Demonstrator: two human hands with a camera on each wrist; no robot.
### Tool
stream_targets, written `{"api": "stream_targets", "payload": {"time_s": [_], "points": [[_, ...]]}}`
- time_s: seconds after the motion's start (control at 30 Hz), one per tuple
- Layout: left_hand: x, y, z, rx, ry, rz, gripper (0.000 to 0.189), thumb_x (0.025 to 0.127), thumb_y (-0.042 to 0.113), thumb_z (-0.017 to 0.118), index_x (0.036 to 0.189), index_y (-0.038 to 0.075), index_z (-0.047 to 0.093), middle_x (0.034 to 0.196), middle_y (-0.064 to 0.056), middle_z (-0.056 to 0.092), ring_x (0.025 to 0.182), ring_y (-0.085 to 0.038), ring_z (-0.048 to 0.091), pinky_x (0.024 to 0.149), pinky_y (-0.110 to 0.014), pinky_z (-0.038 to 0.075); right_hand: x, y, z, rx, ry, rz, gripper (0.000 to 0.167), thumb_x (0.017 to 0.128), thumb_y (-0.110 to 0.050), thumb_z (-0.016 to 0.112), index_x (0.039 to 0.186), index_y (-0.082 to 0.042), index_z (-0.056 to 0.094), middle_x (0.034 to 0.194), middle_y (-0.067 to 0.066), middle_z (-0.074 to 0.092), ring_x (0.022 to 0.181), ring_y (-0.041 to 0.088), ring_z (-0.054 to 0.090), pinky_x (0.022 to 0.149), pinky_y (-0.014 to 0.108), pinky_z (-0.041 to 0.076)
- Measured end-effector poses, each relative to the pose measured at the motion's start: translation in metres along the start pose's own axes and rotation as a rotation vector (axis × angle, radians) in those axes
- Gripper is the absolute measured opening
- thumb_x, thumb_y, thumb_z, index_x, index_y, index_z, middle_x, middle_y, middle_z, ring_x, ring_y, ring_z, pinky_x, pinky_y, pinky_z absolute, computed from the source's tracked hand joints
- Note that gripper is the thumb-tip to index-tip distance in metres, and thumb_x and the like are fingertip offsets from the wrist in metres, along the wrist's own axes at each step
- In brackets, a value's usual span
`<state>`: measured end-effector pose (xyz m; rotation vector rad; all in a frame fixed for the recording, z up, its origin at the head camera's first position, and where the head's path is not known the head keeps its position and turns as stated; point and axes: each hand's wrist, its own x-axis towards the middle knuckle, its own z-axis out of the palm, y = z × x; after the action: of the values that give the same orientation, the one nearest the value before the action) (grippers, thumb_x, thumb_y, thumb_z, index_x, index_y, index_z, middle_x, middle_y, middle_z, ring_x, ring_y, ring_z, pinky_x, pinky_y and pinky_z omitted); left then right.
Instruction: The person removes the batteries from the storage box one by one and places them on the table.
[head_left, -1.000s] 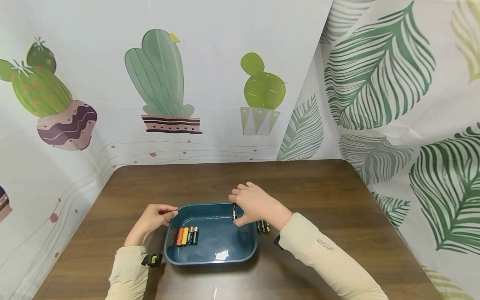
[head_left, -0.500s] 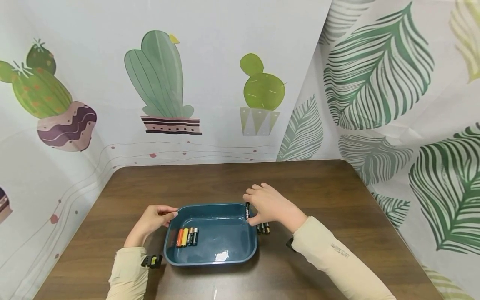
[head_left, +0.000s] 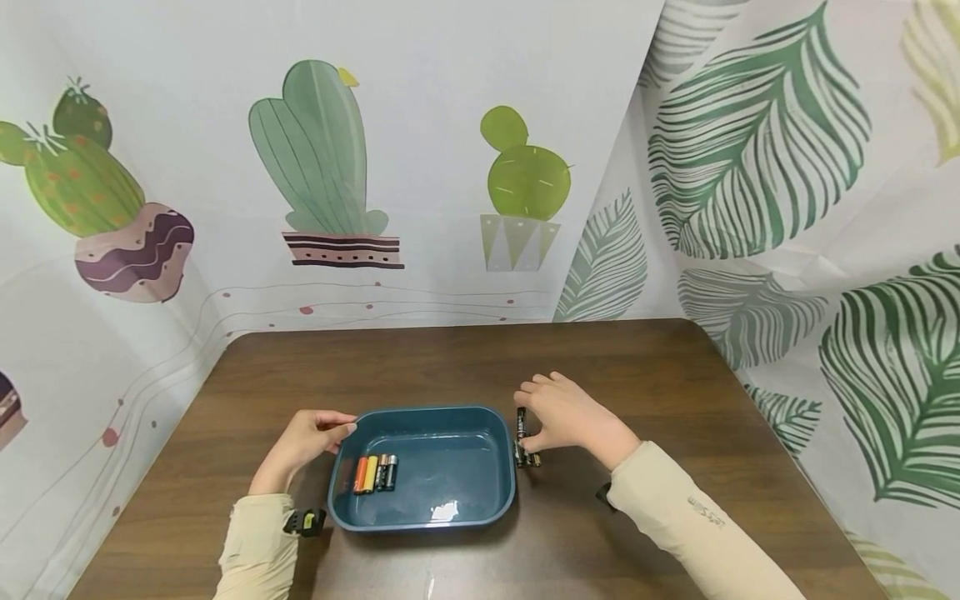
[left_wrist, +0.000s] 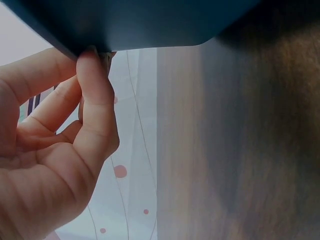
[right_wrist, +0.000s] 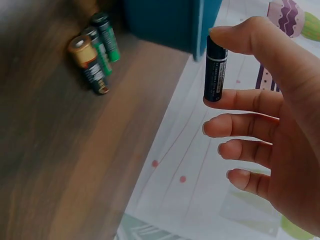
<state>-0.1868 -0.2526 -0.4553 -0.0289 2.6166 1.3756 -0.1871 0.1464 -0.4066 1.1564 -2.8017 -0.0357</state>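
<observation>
A black battery (right_wrist: 215, 70) is pinched end to end between the thumb and index finger of my right hand (head_left: 573, 417), just outside the tray's right side. Below that hand, several batteries (right_wrist: 95, 55), dark with green or gold parts, lie side by side on the table; the hand partly covers them in the head view. My left hand (head_left: 303, 442) pinches the back left corner of the blue tray (head_left: 450, 527). Inside the tray at the left, a row of batteries stands out: an orange one (head_left: 361, 475), a yellow one (head_left: 371, 474) and dark ones (head_left: 386, 472).
A brown wooden table (head_left: 615, 367) carries everything. Behind it hangs a white cloth (head_left: 435, 167) printed with cacti and leaves. Each wrist wears a black strap, the left one (head_left: 305, 522) close to the tray's left wall.
My right hand has carried the black battery rightward, from over the tray's right part to beyond its right rim, above the loose batteries. The left hand and tray stay put.
</observation>
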Motion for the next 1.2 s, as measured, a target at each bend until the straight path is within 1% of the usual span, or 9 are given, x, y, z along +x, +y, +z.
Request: {"api": "stream_targets", "payload": {"time_s": [0.1, 0.23, 0.33, 0.43, 0.67, 0.77, 0.93, 1.03, 1.2], "points": [[0.000, 0.000, 0.000, -0.013, 0.000, -0.004, 0.023, 0.090, 0.011, 0.066, 0.107, -0.003, 0.070, 0.090, -0.009, 0.067, 0.073, -0.019, 0.060, 0.068, -0.034, 0.056, -0.005, 0.004, 0.003, 0.034, -0.020, 0.015, 0.046, 0.068, -0.044, 0.078, 0.098, -0.012, 0.066, 0.090, -0.001, 0.061, 0.085, 0.021, 0.053, 0.075, 0.042, 0.045], [0.000, -0.001, 0.000, -0.020, 0.000, -0.007, 0.023, 0.090, 0.011, 0.066, 0.107, -0.003, 0.070, 0.090, -0.010, 0.067, 0.073, -0.019, 0.060, 0.068, -0.033, 0.055, -0.011, 0.009, 0.009, 0.077, -0.069, 0.044, 0.047, 0.069, -0.042, 0.080, 0.103, -0.011, 0.066, 0.099, 0.003, 0.064, 0.093, 0.025, 0.057, 0.084, 0.048, 0.047], [0.000, -0.002, 0.000, -0.016, 0.001, -0.009, 0.023, 0.091, 0.013, 0.067, 0.108, -0.003, 0.070, 0.092, -0.010, 0.067, 0.074, -0.019, 0.060, 0.069, -0.033, 0.055, -0.014, 0.012, 0.015, 0.122, -0.129, 0.081, 0.050, 0.070, -0.039, 0.081, 0.108, -0.009, 0.066, 0.112, 0.011, 0.065, 0.106, 0.032, 0.058, 0.093, 0.056, 0.043], [0.000, -0.002, 0.000, -0.015, 0.005, -0.011, 0.024, 0.091, 0.013, 0.067, 0.108, -0.003, 0.070, 0.092, -0.010, 0.067, 0.074, -0.019, 0.060, 0.069, -0.033, 0.056, -0.017, 0.015, 0.022, 0.169, -0.175, 0.114, 0.053, 0.071, -0.035, 0.082, 0.112, -0.007, 0.066, 0.122, 0.017, 0.062, 0.115, 0.039, 0.054, 0.098, 0.060, 0.038], [0.000, -0.001, 0.000, -0.020, 0.005, -0.003, 0.024, 0.091, 0.012, 0.066, 0.109, -0.003, 0.070, 0.091, -0.010, 0.067, 0.073, -0.020, 0.060, 0.069, -0.033, 0.056, -0.022, 0.022, 0.044, 0.183, -0.191, 0.121, 0.051, 0.068, -0.032, 0.084, 0.109, -0.008, 0.066, 0.111, 0.012, 0.065, 0.106, 0.036, 0.057, 0.093, 0.056, 0.042], [0.001, -0.001, 0.000, -0.019, 0.001, -0.004, 0.024, 0.091, 0.012, 0.066, 0.109, -0.003, 0.070, 0.091, -0.010, 0.066, 0.073, -0.020, 0.060, 0.070, -0.033, 0.056, -0.024, 0.023, 0.050, 0.205, -0.201, 0.128, 0.052, 0.068, -0.032, 0.084, 0.110, -0.008, 0.066, 0.112, 0.013, 0.065, 0.108, 0.037, 0.057, 0.094, 0.057, 0.041], [0.002, -0.002, 0.000, -0.022, 0.001, -0.004, 0.024, 0.091, 0.012, 0.066, 0.108, -0.003, 0.070, 0.090, -0.010, 0.066, 0.072, -0.019, 0.060, 0.069, -0.033, 0.056, -0.024, 0.024, 0.055, 0.210, -0.178, 0.108, 0.048, 0.066, -0.033, 0.084, 0.104, -0.009, 0.066, 0.103, 0.008, 0.065, 0.100, 0.033, 0.059, 0.090, 0.056, 0.044], [0.002, -0.002, 0.000, -0.028, 0.004, -0.001, 0.023, 0.091, 0.012, 0.067, 0.108, -0.003, 0.070, 0.090, -0.010, 0.066, 0.072, -0.019, 0.061, 0.068, -0.032, 0.056, -0.024, 0.023, 0.056, 0.217, -0.173, 0.101, 0.047, 0.066, -0.032, 0.084, 0.103, -0.009, 0.066, 0.101, 0.007, 0.065, 0.097, 0.032, 0.059, 0.090, 0.057, 0.044], [0.001, -0.002, 0.000, -0.032, 0.000, 0.005, 0.023, 0.091, 0.011, 0.066, 0.108, -0.004, 0.070, 0.090, -0.011, 0.067, 0.072, -0.019, 0.061, 0.068, -0.032, 0.056, -0.024, 0.021, 0.056, 0.216, -0.167, 0.091, 0.047, 0.067, -0.032, 0.084, 0.103, -0.009, 0.066, 0.099, 0.006, 0.065, 0.092, 0.027, 0.058, 0.084, 0.049, 0.047]]}}
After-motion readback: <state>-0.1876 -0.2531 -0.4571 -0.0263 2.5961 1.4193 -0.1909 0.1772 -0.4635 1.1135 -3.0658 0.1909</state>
